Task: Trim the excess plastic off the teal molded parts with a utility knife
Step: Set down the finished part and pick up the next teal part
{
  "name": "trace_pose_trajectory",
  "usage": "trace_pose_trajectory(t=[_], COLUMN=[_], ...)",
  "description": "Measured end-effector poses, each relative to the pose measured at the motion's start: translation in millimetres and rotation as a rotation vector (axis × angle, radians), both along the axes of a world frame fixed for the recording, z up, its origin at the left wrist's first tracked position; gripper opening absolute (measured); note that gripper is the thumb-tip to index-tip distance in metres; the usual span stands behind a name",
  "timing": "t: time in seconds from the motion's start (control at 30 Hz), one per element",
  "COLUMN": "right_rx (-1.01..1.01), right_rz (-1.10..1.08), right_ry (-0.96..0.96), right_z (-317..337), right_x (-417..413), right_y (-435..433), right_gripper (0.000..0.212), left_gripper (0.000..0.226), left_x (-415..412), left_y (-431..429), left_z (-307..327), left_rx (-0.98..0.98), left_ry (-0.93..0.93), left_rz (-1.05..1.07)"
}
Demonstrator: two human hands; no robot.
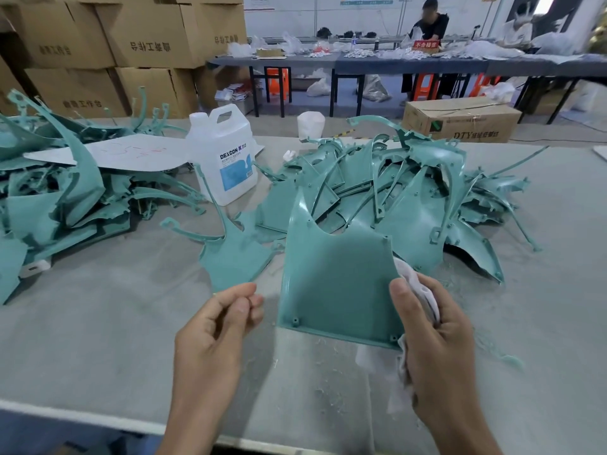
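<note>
Now grips teal part (335,284) and white cloth (417,280) in right hand (437,349), lower centre. Holds left hand (213,336) loosely curled, empty.

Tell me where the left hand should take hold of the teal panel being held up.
Pinch the teal panel by its left edge at mid-height, coming from the left. That edge is long, bare and faces the left hand; the right hand and white cloth already hold the right edge, and the narrow top horn would likely flex.

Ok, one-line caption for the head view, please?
Right hand grips a teal molded panel with a white cloth; left hand hovers beside it.
</note>
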State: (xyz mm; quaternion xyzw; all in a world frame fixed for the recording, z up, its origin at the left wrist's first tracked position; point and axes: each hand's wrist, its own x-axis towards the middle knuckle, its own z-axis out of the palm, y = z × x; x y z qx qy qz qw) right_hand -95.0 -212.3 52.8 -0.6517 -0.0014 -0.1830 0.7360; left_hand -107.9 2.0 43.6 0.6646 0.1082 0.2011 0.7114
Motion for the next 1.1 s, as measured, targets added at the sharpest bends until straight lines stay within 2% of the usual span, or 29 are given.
trace_pose_trajectory(t=[0.07,0.1,0.17,0.27,0.4,0.47,0.5,0.57,0.63,0.67,0.73,0.8,0.9,0.93,0.97,1.0,1.03,1.1], right_rx=[0.011,-0.002,-0.107,-0.248,-0.082,-0.036,-0.019,-0.233,-0.543,-0.626,-0.480,-0.337,-0.466,-0.533,-0.587,-0.623,-0.654,-0.612], right_rz=[0.014,0.025,0.036,-0.037,-0.140,-0.012,0.109,0.208,0.067,-0.042,-0.068,0.051,0.186,0.193,0.189,0.161,0.111,0.000], right_ry=[0.002,0.011,0.025,0.052,0.020,-0.018,-0.015,-0.065,-0.169,-0.194,-0.150,-0.144,-0.309,-0.360,-0.386,-0.370,-0.311,-0.152], right_z=[-3,-5,-10,-7,11,14,14,11,8,9,13,3,-13,-17,-17,-12,-5,7], right_x=[-1,-2,-1,1,4,12,15,16,18,21,22,14,-12,-15,-10,0,10,28], right_y=[1,3,7,5,-20,-8,5,33,46,46,46,56,72,70,66,61,55,43], right_gripper=[0.027,0.030,0.035,0.036,0.056,0.055,0.046,0.024,0.022,0.024,0.027,0.037,0.022,0.018,0.017,0.017,0.018,0.017], left_gripper=[0.043,0.049,0.042,0.035,0.028,0.027,0.028,0.047,0.067,0.072,0.069,0.062,0.041,0.043,0.054,0.066,0.066,0.043], left_x=[1,0,-2,-7,-6,-5,-5,-9,-13,-13,-16,-16,-11,-11,-11,-13,-17,-22], left_y=[-9,-15,-26,-32,-28,-39,-48,-64,-71,-72,-72,-68,-58,-56,-54,-54,-55,-55], left_z=[3,7,13,16,17,14,14,10,5,3,-1,0,-5,-4,-5,-8,-8,-1], left_rx=[-0.121,-0.169,-0.287,-0.453,-0.303,-0.272,-0.276,-0.233,-0.107,-0.054,-0.002,-0.005,0.006,-0.032,-0.056,-0.016,0.054,0.161], left_ry=[-0.003,-0.007,0.009,0.007,-0.041,-0.018,-0.008,-0.012,-0.042,-0.056,-0.102,-0.115,-0.045,-0.010,0.014,0.002,-0.031,-0.054], left_rz=[-0.180,-0.306,-0.516,-0.567,-0.456,-0.473,-0.503,-0.522,-0.492,-0.456,-0.426,-0.404,-0.441,-0.444,-0.436,-0.421,-0.419,-0.433])
